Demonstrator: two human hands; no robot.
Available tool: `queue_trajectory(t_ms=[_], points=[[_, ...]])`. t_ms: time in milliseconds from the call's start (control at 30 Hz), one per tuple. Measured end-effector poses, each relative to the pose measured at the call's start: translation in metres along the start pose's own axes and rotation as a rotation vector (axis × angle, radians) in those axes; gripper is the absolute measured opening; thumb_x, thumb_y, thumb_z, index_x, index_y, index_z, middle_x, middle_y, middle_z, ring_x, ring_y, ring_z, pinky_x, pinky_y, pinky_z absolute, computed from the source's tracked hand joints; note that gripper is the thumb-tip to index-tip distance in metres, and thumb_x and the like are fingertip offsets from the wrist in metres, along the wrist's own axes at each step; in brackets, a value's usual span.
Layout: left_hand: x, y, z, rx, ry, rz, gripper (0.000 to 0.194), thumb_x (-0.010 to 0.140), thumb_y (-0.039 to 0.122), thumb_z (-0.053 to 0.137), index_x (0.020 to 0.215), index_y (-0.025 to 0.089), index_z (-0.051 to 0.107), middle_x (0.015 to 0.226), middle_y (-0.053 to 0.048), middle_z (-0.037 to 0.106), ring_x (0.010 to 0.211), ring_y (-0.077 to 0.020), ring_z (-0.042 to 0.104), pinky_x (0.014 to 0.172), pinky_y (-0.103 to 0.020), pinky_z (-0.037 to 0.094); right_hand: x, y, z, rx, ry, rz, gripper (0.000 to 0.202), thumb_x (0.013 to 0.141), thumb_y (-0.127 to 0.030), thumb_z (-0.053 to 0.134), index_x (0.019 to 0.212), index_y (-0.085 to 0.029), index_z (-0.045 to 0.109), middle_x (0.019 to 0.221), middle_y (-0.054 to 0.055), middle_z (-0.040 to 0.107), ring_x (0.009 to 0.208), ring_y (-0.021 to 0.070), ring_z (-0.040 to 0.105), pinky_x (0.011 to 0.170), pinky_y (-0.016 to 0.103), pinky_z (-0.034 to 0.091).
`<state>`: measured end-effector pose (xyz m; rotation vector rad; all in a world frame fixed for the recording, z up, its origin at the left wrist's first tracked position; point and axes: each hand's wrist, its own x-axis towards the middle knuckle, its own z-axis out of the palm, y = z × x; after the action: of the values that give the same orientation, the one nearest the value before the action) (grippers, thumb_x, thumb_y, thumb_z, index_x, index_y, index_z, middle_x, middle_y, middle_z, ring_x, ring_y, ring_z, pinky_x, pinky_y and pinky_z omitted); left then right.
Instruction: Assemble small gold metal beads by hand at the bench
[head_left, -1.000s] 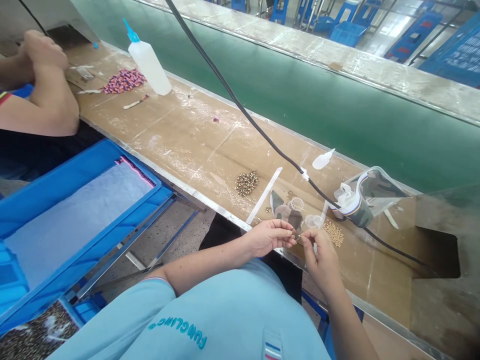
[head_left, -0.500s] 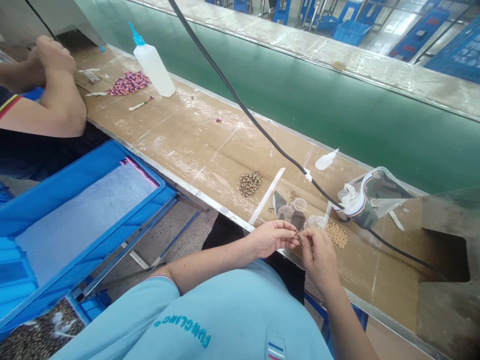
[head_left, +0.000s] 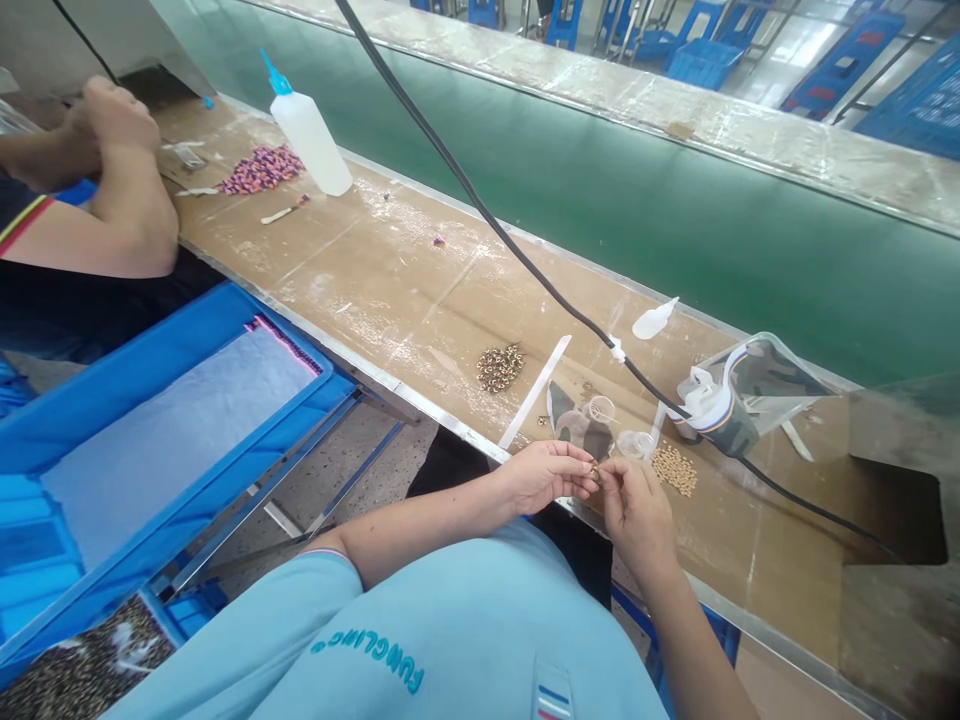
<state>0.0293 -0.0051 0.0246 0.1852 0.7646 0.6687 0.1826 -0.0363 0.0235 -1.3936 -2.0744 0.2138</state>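
At the table's front edge my left hand (head_left: 547, 476) and my right hand (head_left: 636, 508) meet fingertip to fingertip. Both pinch a small dark brown piece (head_left: 596, 472), mostly covered by the fingers, so its exact kind is unclear. Just beyond them lie a camouflage cloth (head_left: 586, 432) and two small clear cups, one upper (head_left: 601, 409) and one lower (head_left: 634, 445). A pile of tan beads (head_left: 675, 471) is right of my right hand. Farther left is a heap of small dark-and-gold ring-like pieces (head_left: 500, 368).
A black cable (head_left: 480, 205) hangs diagonally across the table (head_left: 360, 290). At right stands a camouflage-trimmed bag (head_left: 731, 425). A white bottle (head_left: 313, 140) and pink-purple pieces (head_left: 261, 170) lie near a co-worker's arm (head_left: 135, 200). A blue crate (head_left: 97, 400) is at left.
The view has shifted very slightly. My hands keep the same pinch on the small piece, with no clear movement.
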Motion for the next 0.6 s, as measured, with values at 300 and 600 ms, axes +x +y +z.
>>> queue_trajectory(t_ms=[300, 600], points=[[0.002, -0.004, -0.001, -0.003, -0.015, 0.034, 0.016, 0.064, 0.006, 0.072, 0.071, 0.008, 0.057, 0.057, -0.003, 0.064, 0.053, -0.0101, 0.062, 0.057, -0.021, 0.047, -0.002, -0.001, 0.003, 0.007, 0.036, -0.01, 0.013, 0.092, -0.021, 0.044, 0.082, -0.022, 0.052, 0.074, 0.0, 0.058, 0.071, 0.0138, 0.053, 0.066, 0.026, 0.04], [-0.001, -0.011, -0.006, 0.057, -0.074, 0.185, 0.04, 0.053, 0.029, 0.085, 0.076, 0.01, 0.059, 0.066, -0.002, 0.065, 0.061, -0.0098, 0.063, 0.063, -0.022, 0.048, -0.013, -0.005, 0.0, 0.035, 0.116, 0.132, 0.011, 0.09, -0.03, 0.05, 0.088, -0.021, 0.055, 0.076, 0.001, 0.059, 0.07, 0.0139, 0.054, 0.063, 0.027, 0.042]])
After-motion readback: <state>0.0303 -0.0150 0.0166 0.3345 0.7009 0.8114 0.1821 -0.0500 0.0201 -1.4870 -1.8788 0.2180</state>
